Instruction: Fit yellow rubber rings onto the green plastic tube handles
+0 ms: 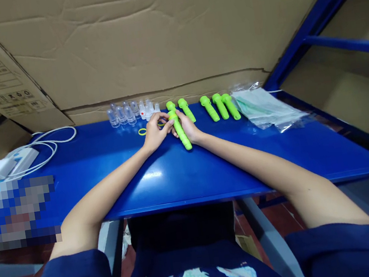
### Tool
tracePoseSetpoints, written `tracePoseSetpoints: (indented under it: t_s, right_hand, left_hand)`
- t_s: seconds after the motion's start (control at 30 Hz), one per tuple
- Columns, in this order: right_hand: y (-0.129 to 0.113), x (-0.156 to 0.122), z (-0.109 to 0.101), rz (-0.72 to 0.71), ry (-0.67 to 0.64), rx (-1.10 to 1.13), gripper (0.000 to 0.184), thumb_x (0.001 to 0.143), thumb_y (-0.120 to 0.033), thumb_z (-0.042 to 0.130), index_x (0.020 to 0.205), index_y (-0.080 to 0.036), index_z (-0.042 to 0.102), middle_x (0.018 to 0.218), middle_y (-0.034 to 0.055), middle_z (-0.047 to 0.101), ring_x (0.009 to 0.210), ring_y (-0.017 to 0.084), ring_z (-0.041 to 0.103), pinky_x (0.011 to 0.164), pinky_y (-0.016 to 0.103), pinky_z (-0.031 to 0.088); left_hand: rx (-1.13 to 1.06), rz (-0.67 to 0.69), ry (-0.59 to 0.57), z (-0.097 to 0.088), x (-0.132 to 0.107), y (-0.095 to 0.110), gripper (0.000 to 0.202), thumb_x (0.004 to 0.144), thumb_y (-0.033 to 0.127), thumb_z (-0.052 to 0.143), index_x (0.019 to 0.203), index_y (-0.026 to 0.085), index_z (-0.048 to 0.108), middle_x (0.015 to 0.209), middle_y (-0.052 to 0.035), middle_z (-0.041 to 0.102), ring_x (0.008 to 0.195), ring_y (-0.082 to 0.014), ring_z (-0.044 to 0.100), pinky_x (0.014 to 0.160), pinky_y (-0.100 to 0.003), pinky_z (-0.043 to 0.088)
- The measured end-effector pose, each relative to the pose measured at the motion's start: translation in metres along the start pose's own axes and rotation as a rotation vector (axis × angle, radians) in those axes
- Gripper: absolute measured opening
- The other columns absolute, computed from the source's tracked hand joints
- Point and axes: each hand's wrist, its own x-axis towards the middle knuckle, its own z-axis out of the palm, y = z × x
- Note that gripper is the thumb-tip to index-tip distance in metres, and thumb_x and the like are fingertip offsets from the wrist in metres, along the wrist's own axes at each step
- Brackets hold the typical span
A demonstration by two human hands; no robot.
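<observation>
Forearms stretched across blue surface [176,176]; right hand [190,129] closed round green tube [183,137], steadying it flat; left hand [154,134] pinches its far end. Yellow ring [142,132] just beside.

1. I see a blue table [112,167] spanning the view L to R, with a glossy top.
2. Rear, L of ctr: a cluster of clear vials [122,115], upright and packed close.
3. Rear, R of ctr: I count 3 green handles [220,106], laid parallel with heads to the rear.
4. Just R of item 3: clear plastic bags [266,107], stacked flat, contents pale green.
5. Far L: a white power strip [8,165]; a white cable [55,137] loops behind it.
6. Bkgd: cardboard sheets [155,36] behind the table; blue rack frame [325,11] upper R.
</observation>
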Motion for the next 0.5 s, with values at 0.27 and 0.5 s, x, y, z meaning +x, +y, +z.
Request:
tracePoseSetpoints:
  t_s: [0.27, 0.5]
  right_hand:
    - [0.0034, 0.0003, -0.0029, -0.005, -0.011, -0.035, 0.077, 0.095, -0.085, 0.026, 0.1, -0.019, 0.065, 0.053, 0.0031, 0.059, 0.044, 0.015, 0.055, 0.036, 0.023, 0.032]
    - [0.0, -0.0012, -0.001, 0.016, 0.034, -0.002, 0.078, 0.094, -0.087, 0.026, 0.113, -0.021, 0.063, 0.056, 0.0014, 0.058, 0.049, 0.017, 0.058, 0.037, 0.024, 0.032]
  left_hand:
    - [-0.003, -0.009, -0.029, -0.0026, -0.0007, 0.0041, 0.025, 0.089, 0.038, 0.076, 0.101, 0.017, 0.071, 0.104, -0.0072, 0.075, 0.078, -0.0134, 0.068, 0.067, -0.024, 0.049]
    - [0.012, 0.062, -0.074, -0.0031, -0.0016, 0.0045, 0.024, 0.089, 0.031, 0.075, 0.108, 0.017, 0.072, 0.106, -0.0069, 0.073, 0.076, -0.013, 0.068, 0.067, -0.025, 0.05]
